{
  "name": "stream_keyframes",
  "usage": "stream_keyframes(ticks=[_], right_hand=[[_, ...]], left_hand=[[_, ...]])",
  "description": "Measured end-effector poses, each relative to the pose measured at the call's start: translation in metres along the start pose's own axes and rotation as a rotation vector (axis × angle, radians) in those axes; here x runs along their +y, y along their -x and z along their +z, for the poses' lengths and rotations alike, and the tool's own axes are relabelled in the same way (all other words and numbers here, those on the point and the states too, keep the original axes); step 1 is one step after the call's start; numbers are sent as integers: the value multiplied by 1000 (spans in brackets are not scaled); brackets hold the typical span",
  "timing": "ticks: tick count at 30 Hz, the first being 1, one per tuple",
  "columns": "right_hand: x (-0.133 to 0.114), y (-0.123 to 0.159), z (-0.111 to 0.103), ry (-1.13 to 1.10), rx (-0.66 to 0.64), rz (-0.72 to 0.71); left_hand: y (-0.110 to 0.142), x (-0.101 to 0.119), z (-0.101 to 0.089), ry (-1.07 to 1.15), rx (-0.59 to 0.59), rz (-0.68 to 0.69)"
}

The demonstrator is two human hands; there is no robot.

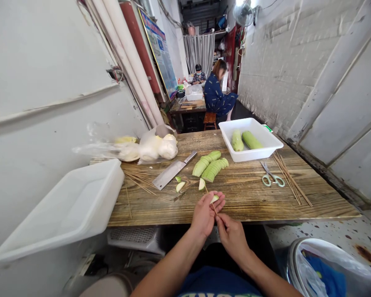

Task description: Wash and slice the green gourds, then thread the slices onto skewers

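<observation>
My left hand (pixel 205 212) is curled around a pale green-edged squash slice (pixel 214 199) near the table's front edge. A thin wooden skewer (pixel 214 208) runs at this slice, and my right hand (pixel 232 233) pinches its lower end. Just beyond my left fingers is another half-round slice (pixel 202 184); whether the skewer's tip touches it I cannot tell. Behind it lie two rows of sliced green squash (pixel 214 168). A cleaver (pixel 173 171) rests flat to their left, with squash end pieces (pixel 180 187) near its blade.
A white tub (pixel 250 154) at the back right holds two whole squashes (pixel 251 140). Scissors (pixel 271 176) and loose skewers (pixel 292 181) lie on the right. Bagged vegetables (pixel 159 148) and a large white tub (pixel 102 206) stand left. Two people sit farther back; a lined bucket (pixel 293 255) is below right.
</observation>
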State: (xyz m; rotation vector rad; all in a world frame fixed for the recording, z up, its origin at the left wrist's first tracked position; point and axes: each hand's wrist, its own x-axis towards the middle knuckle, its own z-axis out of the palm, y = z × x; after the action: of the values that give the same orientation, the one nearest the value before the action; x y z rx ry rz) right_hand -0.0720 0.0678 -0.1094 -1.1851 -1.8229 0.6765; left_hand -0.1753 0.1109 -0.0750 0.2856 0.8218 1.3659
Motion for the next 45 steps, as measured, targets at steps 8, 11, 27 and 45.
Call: stream_keyframes(ticks=[8, 11, 27, 45], right_hand=[[7, -21, -5, 89, 53, 23], [9, -21, -9, 80, 57, 17], [4, -9, 2, 54, -125, 17], [-12, -6, 3, 61, -220, 3]], left_hand=[[9, -16, -4, -188, -40, 55], [-1, 18, -27, -528, 167, 416], [-59, 73, -87, -792, 286, 498], [-37, 80, -38, 99, 186, -180]])
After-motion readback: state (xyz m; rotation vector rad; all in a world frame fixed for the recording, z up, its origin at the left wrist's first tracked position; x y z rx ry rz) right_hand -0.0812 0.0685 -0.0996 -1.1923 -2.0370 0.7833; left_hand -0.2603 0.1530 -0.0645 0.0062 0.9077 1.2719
